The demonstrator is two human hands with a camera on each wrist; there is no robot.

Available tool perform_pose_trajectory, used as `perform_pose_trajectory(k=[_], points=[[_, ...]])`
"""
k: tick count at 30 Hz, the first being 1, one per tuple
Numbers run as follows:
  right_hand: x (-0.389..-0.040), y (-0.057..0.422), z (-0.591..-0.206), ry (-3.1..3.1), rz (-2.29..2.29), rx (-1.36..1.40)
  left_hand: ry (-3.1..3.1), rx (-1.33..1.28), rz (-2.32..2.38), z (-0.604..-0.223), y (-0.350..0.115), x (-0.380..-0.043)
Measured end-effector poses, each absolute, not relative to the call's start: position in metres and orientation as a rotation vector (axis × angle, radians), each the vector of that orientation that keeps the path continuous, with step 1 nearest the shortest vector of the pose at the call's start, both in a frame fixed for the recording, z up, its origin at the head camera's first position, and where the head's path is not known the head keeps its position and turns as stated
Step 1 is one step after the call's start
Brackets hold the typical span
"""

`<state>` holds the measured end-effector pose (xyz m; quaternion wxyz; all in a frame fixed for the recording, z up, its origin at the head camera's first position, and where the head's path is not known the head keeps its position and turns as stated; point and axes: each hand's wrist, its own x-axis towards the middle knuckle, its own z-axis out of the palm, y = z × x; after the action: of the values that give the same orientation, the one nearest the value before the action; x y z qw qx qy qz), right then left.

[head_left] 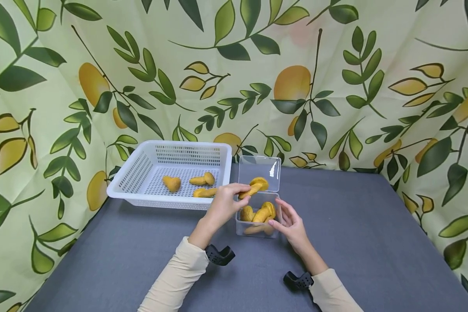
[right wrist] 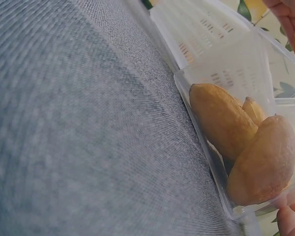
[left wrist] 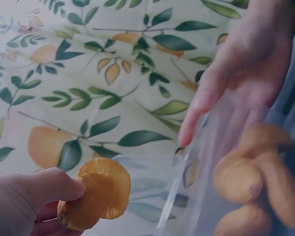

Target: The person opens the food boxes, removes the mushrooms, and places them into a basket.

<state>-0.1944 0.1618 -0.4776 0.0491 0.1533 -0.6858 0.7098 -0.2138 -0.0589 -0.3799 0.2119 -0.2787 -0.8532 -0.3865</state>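
Observation:
My left hand (head_left: 225, 203) pinches a yellow-brown mushroom (head_left: 259, 184) between thumb and fingers, its cap pointing away from the hand. It hangs just above the back of a clear plastic box (head_left: 239, 229), whose hinged lid (head_left: 259, 171) stands open behind. Inside the box lie several similar mushrooms (head_left: 264, 212), seen closer in the right wrist view as brownish mushrooms (right wrist: 265, 160). My right hand (head_left: 295, 227) holds the box at its right front corner, thumb at the front and fingers along the right wall.
A white perforated basket (head_left: 118, 190) stands to the left of the box, with mushrooms (head_left: 173, 183) lying apart in it. Dark grey cloth (head_left: 347, 216) covers the table. A leaf-patterned curtain (head_left: 234, 65) hangs behind and at both sides.

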Motion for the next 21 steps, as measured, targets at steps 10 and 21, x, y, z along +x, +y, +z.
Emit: perform_pose_trajectory(k=[10,21], points=[[-0.194,0.159,-0.478,-2.106,2.166,0.424,-2.277,-0.646,-1.047,-0.37,-0.094,-0.219],[-0.194,0.161,-0.476,-2.13,2.154,0.423,-2.244,-0.469,-1.2,-0.366,-0.128,-0.221]])
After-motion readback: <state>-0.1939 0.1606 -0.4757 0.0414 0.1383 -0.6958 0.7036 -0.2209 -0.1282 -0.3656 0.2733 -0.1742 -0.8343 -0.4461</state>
